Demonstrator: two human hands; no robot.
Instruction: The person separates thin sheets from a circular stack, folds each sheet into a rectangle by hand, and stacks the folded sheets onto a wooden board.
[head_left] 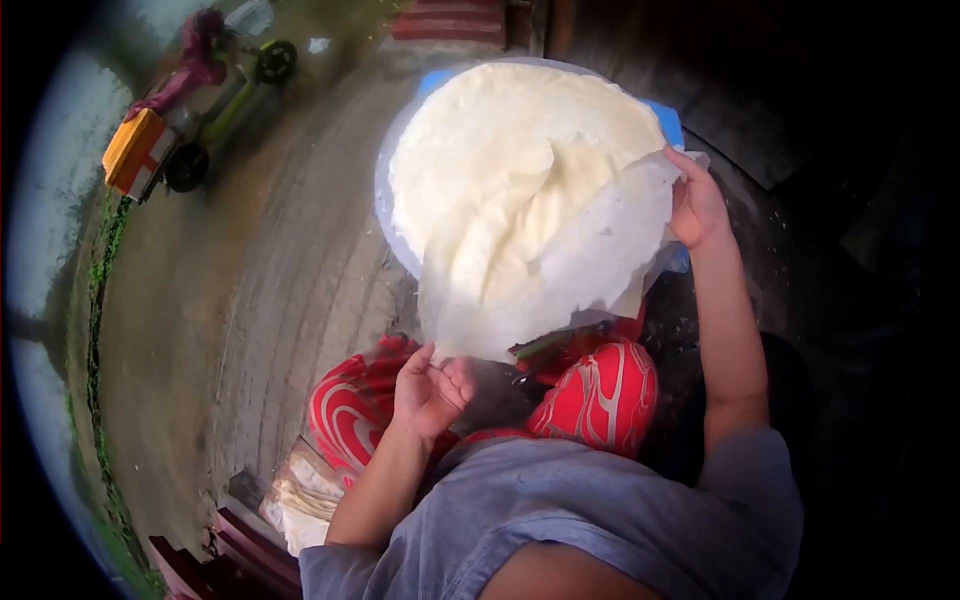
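Observation:
A broad pile of thin, round, cream-coloured sheets [480, 130], like dough wrappers, lies in front of me on a pale round base. The top sheet [610, 240], whitish and translucent, is partly lifted and folded along its near side. My left hand [430, 390] pinches its lower edge, above my knees. At the right rim, my right hand [698, 205] grips the same sheet between thumb and fingers. The lifted part hangs taut between both hands, with wrinkles in the layer behind it. Whether it is fully separate from the pile I cannot tell.
Blue corners [665, 122] show under the pale base. A stack of folded, cream-coloured pieces [305, 500] lies low at my left. Farther off stands a green scooter [225, 110] near an orange-and-white box [140, 150]. Dark red wooden steps [450, 22] are at the top.

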